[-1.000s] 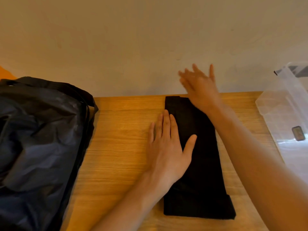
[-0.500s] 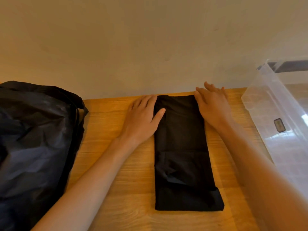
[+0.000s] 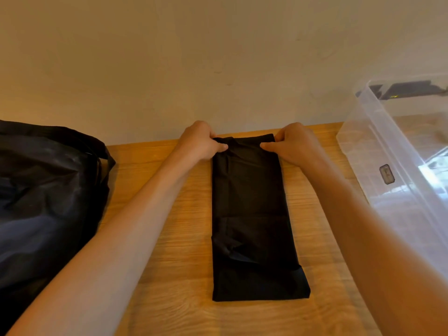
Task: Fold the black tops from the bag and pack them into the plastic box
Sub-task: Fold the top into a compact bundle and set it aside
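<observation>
Hands pinch the black top (image 3: 252, 214) at its far corners by the table's (image 3: 169, 275) back edge, left hand (image 3: 202, 144) and right hand (image 3: 294, 144), seemingly to fold it nearward; box (image 3: 397, 151) waits rightward.

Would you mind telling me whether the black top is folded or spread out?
Folded: the black top lies as a narrow strip, layers overlapping at its near end.

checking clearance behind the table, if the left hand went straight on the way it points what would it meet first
Probably the wall. The left hand, gripping the far end of the black top, points past the table edge; nothing shows between, depth unclear.
</observation>
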